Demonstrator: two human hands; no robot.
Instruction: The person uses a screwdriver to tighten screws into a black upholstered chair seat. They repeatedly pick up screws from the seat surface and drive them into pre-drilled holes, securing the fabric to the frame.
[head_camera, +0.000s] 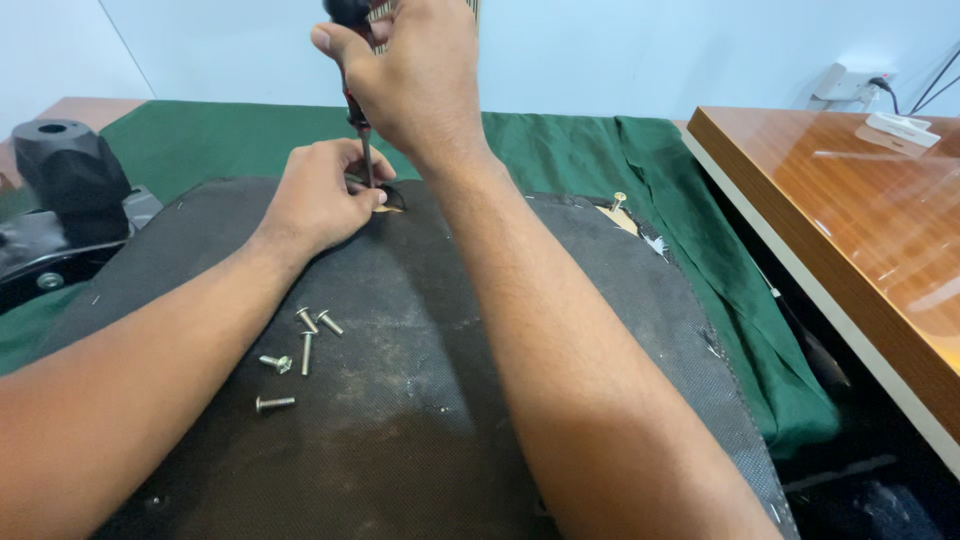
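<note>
From the head camera, the right hand (415, 75) is closed around the handle of a screwdriver (358, 110), holding it upright with the shaft pointing straight down. The tip meets a small hole in the far part of a dark fabric-covered panel (420, 400), which lies flat on a green cloth (580, 150). The left hand (320, 195) rests on the panel just beside the tip, its fingers curled in close around the base of the shaft, pinching something there that is too small to make out.

Five loose bolts (300, 350) lie on the panel nearer the person, between the two forearms; four sit close together and one lies a little apart. Another bolt (619, 199) stands upright at the panel's far right edge, next to a torn patch of fabric.

To the left, a black chair base part (70, 170) sits on the cloth. To the right stands a glossy wooden table (860, 230), with a white wall socket (845, 85) behind it.
</note>
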